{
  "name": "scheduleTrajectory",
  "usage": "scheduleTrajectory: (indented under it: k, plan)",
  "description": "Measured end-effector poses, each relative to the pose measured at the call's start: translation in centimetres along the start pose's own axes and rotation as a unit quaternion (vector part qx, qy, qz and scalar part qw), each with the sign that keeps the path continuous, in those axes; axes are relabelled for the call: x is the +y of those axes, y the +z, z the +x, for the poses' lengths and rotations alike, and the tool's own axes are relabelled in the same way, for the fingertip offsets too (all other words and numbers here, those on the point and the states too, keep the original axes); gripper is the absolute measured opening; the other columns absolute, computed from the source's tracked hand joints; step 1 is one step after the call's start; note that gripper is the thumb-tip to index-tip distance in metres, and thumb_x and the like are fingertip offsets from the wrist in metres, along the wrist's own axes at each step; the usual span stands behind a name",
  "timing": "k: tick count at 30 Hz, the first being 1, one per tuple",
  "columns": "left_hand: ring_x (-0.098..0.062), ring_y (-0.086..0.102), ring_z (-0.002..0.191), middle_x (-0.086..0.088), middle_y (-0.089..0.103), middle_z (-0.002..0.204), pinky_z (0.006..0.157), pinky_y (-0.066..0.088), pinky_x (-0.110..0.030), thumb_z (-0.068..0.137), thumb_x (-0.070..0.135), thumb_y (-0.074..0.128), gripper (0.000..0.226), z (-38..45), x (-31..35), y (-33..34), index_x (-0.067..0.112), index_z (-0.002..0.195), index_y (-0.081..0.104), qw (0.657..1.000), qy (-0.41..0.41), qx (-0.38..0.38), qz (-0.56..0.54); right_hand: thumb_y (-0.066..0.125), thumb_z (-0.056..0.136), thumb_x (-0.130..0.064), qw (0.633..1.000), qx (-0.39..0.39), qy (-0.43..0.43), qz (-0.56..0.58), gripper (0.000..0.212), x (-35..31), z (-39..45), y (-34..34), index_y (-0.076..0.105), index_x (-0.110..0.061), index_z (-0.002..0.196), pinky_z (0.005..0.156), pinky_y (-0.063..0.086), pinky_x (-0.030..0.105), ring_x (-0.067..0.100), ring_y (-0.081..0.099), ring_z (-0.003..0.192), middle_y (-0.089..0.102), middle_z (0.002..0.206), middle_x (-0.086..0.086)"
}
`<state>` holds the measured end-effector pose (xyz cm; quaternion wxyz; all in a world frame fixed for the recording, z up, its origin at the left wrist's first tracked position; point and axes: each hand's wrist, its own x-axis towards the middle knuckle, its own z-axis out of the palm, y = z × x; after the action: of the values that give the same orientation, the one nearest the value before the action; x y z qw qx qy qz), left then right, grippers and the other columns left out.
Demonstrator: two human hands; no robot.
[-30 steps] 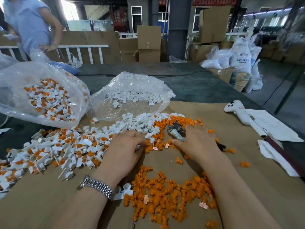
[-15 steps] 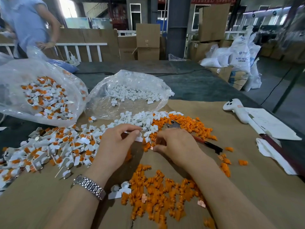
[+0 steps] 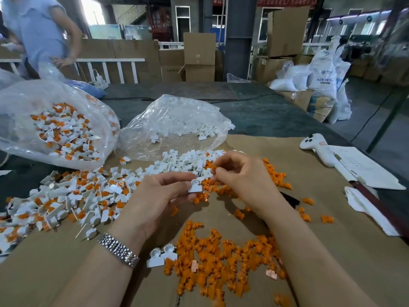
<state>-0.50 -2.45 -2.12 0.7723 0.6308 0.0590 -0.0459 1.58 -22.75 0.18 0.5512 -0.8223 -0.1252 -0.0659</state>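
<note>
Dim hall, blown-out daylight through doorway (image 3: 93, 14) at 11 o'clock, sheen on plastic bag (image 3: 51, 94) at 9 o'clock, soft shadows under left hand (image 3: 158, 196) and right hand (image 3: 241, 177), edges bowed, background soft.

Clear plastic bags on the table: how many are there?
2: the left bag holds white-and-orange pieces, the middle bag white pieces. Another may be cut off far left.

- white clip (image 3: 195, 186): small, round cup above a flat tab, upright, pinched by left hand (image 3: 159, 196)
- orange plug (image 3: 213, 168): tiny, mostly hidden in right hand (image 3: 241, 180), just beside clip at 1 o'clock
</note>
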Motion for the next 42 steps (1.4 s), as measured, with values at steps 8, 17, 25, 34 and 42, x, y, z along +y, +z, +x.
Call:
scheduleTrajectory:
  k: [8,17,25,34,42]
  plan:
    - [-0.025,0.077,0.083,-0.018,0.079,0.099,0.074,0.064,-0.027,0.068,0.007,0.078,0.025,-0.4,0.2,0.4,0.007,0.092,0.083,1.000,-0.012,-0.012,-0.005,0.071,0.092,-0.011,0.997,-0.019,-0.035,0.060,0.004,-0.7,-0.4,-0.1,0.074,-0.013,0.092,0.066,0.052,0.016,0.004,0.062,0.068,0.071,0.079,0.002]
    - [-0.028,0.078,0.083,-0.024,0.077,0.096,0.070,0.064,-0.026,0.069,0.006,0.078,0.021,-0.6,0.3,0.4,0.006,0.090,0.082,0.999,-0.025,-0.014,-0.023,0.072,0.092,-0.016,0.992,-0.094,-0.077,-0.032,0.003,-0.4,-0.6,0.9,0.072,-0.018,0.090,0.065,0.048,0.019,0.006,0.058,0.070,0.067,0.086,-0.004]
    - [-0.031,0.074,0.108,-0.021,0.075,0.115,0.086,0.060,-0.028,0.071,-0.007,0.083,0.048,-1.2,0.8,0.1,0.006,0.116,0.076,0.990,0.017,-0.129,-0.056,0.071,0.088,-0.015,0.993,0.005,-0.097,-0.067,0.009,-0.3,-0.5,1.3,0.064,-0.018,0.083,0.061,0.049,0.024,0.008,0.053,0.065,0.062,0.081,-0.005]
    - [-0.008,0.076,0.081,0.001,0.080,0.089,0.070,0.054,-0.012,0.082,0.015,0.079,0.021,-2.0,0.9,1.1,0.019,0.102,0.081,0.970,0.171,0.012,0.172,0.075,0.085,-0.024,0.996,-0.048,-0.074,-0.028,0.015,-0.9,-0.9,1.1,0.065,-0.014,0.082,0.056,0.047,0.022,0.005,0.052,0.063,0.063,0.076,-0.001]
    - [-0.024,0.077,0.084,-0.018,0.078,0.095,0.074,0.061,-0.023,0.078,0.008,0.074,0.020,-1.6,0.9,0.6,0.008,0.096,0.082,0.995,0.066,-0.060,-0.038,0.072,0.092,-0.018,0.993,-0.088,-0.076,0.018,0.012,-1.1,-1.0,0.8,0.066,-0.011,0.084,0.056,0.042,0.017,0.002,0.050,0.060,0.061,0.068,-0.006]
